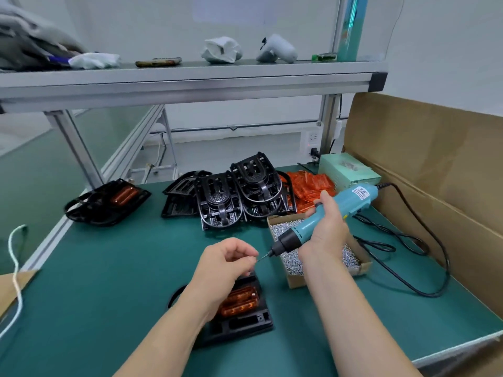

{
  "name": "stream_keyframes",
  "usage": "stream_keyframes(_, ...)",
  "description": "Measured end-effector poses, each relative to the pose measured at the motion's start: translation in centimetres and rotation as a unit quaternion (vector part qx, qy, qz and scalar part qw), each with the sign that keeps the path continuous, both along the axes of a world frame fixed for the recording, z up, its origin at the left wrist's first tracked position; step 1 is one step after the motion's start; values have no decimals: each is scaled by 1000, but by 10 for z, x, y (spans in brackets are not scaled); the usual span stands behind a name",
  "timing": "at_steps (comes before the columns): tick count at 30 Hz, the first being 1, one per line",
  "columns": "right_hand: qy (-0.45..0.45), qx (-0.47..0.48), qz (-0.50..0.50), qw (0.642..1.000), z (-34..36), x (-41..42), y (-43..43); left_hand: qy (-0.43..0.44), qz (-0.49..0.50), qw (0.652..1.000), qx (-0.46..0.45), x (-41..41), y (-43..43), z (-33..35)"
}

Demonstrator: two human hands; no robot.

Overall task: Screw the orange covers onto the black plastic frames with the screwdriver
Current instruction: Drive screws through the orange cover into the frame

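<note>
Midair, right hand [325, 229] grips screwdriver [321, 221]; left hand [227, 263] pinches something small at its bit.
Frame [245, 319] with orange cover [239, 299] below; screw box [296, 278] at 3 o'clock, bare mat [109, 268] at 9.

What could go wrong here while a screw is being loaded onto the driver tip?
1. The left hand pinches right at the bit of the screwdriver; a premature trigger by the right hand could nick the fingertips.
2. The screw could drop into the black frame around the orange cover.
3. The power cord loops beside the open screw box; a tug might spill it.
</note>
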State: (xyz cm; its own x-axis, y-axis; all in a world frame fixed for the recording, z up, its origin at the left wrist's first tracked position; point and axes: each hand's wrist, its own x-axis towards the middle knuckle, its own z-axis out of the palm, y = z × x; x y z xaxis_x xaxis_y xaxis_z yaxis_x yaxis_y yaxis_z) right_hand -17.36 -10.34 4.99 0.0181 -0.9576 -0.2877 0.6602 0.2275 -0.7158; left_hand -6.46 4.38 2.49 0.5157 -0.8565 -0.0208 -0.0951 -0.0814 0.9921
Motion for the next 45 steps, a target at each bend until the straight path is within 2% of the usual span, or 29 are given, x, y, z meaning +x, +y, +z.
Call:
stream_keyframes(26, -3, 15, 17, 1000, 7, 26, 28, 90, 76, 993, -32, 9, 31, -12)
stream_keyframes(32, 9, 16, 26, 1000, 8, 31, 34, 84, 92, 992, -34, 11, 36, -13)
stream_keyframes(34, 6, 19, 28, 999, 8, 32, 35, 34, 113, 992, -36, 8, 38, -13)
stream_keyframes(36, 8, 22, 28, 999, 8, 32, 35, -71, 139, 987, -41, 2, 39, -14)
stream_keyframes(40, 11, 42, 35, 998, 10, 32, 35, -280, 166, 938, -115, -9, 41, -12)
stream_keyframes(42, 7, 57, 40, 998, 10, 31, 35, -326, 176, 918, -143, -10, 41, -11)
stream_keyframes(45, 6, 72, 42, 996, 9, 32, 37, -329, 190, 911, -160, -11, 42, -12)
